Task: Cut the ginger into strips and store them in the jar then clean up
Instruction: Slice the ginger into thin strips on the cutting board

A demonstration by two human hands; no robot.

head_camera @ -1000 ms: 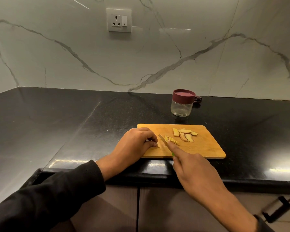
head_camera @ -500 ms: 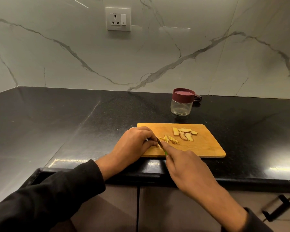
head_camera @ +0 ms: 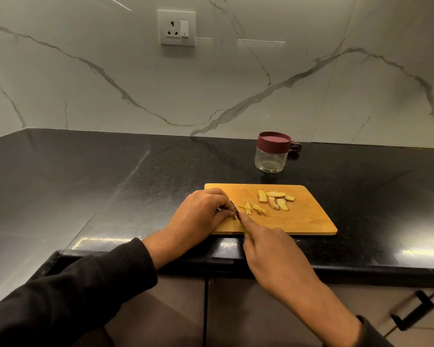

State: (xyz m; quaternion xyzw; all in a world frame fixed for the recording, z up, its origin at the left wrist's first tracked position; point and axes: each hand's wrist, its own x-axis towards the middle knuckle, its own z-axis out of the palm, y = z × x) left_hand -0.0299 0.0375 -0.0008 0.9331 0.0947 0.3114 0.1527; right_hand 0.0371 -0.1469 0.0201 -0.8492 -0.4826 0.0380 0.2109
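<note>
Head view:

- Ginger, three lots on the board point(head_camera: 298, 221). Slices point(head_camera: 276, 200): a few pale yellow pieces with tan edges, clustered at the board's far middle, some overlapping.
- Strips point(head_camera: 253, 209): thin yellow sticks, loosely fanned, lying left of the slices and near the board's centre.
- Piece being cut point(head_camera: 235, 216): only a small pale edge shows, at the board's left end; the rest is hidden under the hand.
- Board: light wood, rectangular, flat on the black desk point(head_camera: 85, 191), its near edge close to the desk's front lip.
- Jar point(head_camera: 271, 156): clear glass, maroon lid on, upright on the desk behind the board, apart from it. A small dark object sits just behind its right side; cannot identify.
- Wall: white marble with grey veins; socket point(head_camera: 177, 28) above left. Cabinet doors below the desk, black handle point(head_camera: 411, 314) at lower right.
- Left hand point(head_camera: 201, 211): black sleeve, fingers curled down and clamped on the piece, knuckles toward the blade.
- Right hand point(head_camera: 273, 254): fingers closed round the knife point(head_camera: 237, 213); forefinger stretched along the blade's back. A sliver of green handle shows beneath the hand.
- Blade stands right against the left fingertips, at the piece's exposed edge. Strips lie just right of the blade; slices farther right, clear of both hands.
</note>
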